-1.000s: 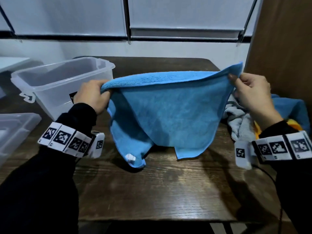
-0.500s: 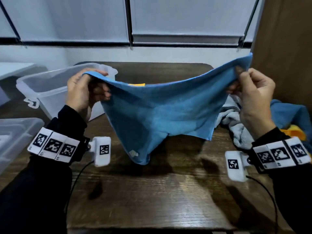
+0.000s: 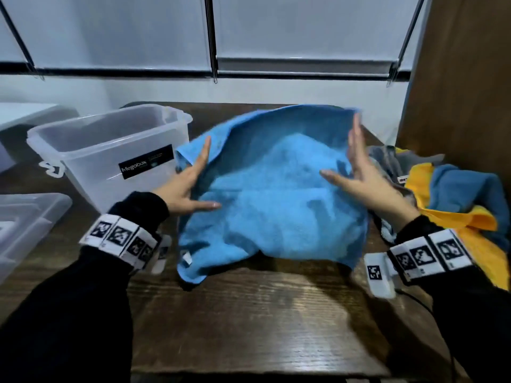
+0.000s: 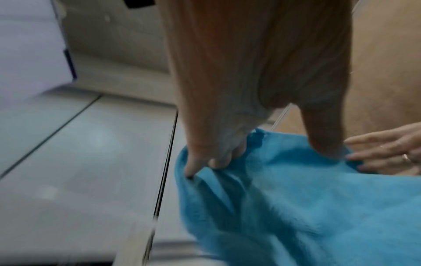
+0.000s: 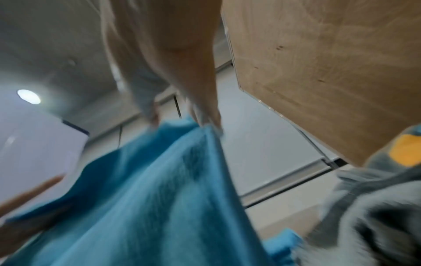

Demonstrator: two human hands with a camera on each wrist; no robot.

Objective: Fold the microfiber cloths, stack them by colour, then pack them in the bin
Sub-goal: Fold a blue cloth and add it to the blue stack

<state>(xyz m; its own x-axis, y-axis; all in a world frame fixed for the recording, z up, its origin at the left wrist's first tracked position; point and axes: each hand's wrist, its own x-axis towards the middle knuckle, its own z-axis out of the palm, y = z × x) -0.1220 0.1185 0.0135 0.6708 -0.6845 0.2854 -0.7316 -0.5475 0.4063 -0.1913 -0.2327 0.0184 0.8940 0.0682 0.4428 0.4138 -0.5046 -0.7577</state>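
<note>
The blue microfiber cloth (image 3: 276,200) lies rumpled on the middle of the dark wooden table (image 3: 262,322), its far edge raised and blurred, a small white tag showing at its near left corner. The left hand (image 3: 185,186) lies on the cloth's left side with fingers straight and spread, thumb pointing toward the middle; in the left wrist view its fingertips (image 4: 214,160) press into the cloth's bunched edge. The right hand (image 3: 359,178) rests on the cloth's right side, likewise flat with straight fingers reaching toward the raised far edge and the thumb spread inward; the right wrist view is too blurred to add detail beyond fingers meeting the cloth's edge. Neither hand pinches the fabric. Just left of the cloth stands a clear plastic bin (image 3: 110,150) with a black label, and a clear lid (image 3: 25,228) lies nearer on the far left. To the right, against a wooden panel (image 3: 459,78), sits a heap of unfolded cloths (image 3: 453,194) in grey, yellow and darker blue.
</note>
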